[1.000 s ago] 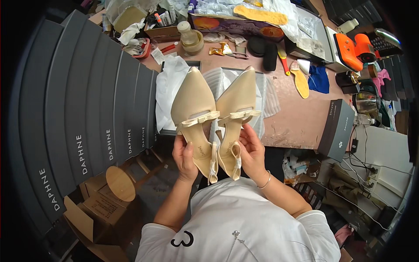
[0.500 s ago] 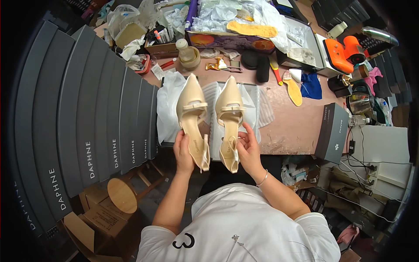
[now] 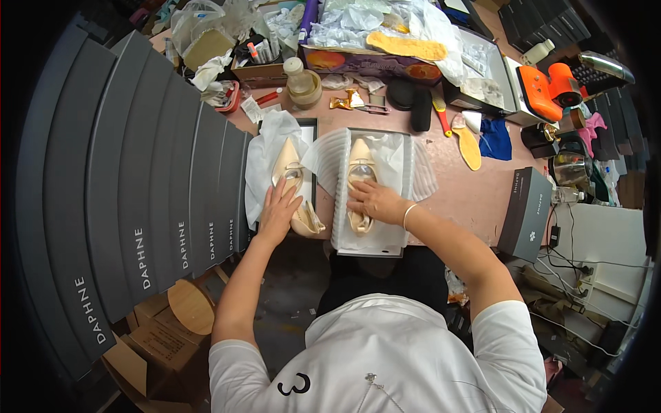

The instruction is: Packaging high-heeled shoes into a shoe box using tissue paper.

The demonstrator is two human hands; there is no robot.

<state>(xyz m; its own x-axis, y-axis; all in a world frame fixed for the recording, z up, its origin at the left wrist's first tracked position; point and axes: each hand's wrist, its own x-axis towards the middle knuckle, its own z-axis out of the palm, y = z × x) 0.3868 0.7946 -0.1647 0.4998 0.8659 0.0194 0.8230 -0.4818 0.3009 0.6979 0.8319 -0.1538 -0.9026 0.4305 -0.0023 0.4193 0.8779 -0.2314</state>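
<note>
A beige pointed high-heeled shoe (image 3: pixel 361 153) with a thin bow strap lies toe-away in a shoe box (image 3: pixel 406 206) lined with white padding and tissue. My right hand (image 3: pixel 380 203) reaches across from the right, its spread fingers resting over the middle of that shoe. To the left, the matching shoe (image 3: pixel 308 221) rests slightly tilted beside the box, by white tissue paper (image 3: pixel 258 155). My left hand (image 3: pixel 275 215) lies over it with fingers stretched out, hiding part of its side. Both shoes have their insoles partly covered by my fingers.
Tall stacks of dark grey shoe boxes (image 3: pixel 117 206) line the left. Behind the work stand a glue jar (image 3: pixel 303 86), a yellow-and-red brush (image 3: pixel 441 113), yellow insoles (image 3: pixel 469 148) and a blue cloth (image 3: pixel 495 139). A dark box (image 3: pixel 525 213) stands at the table's right edge.
Both shoes have gone from being held up in my hands to lying down: the right one in the box, the left one beside it. My fingers have spread out over them.
</note>
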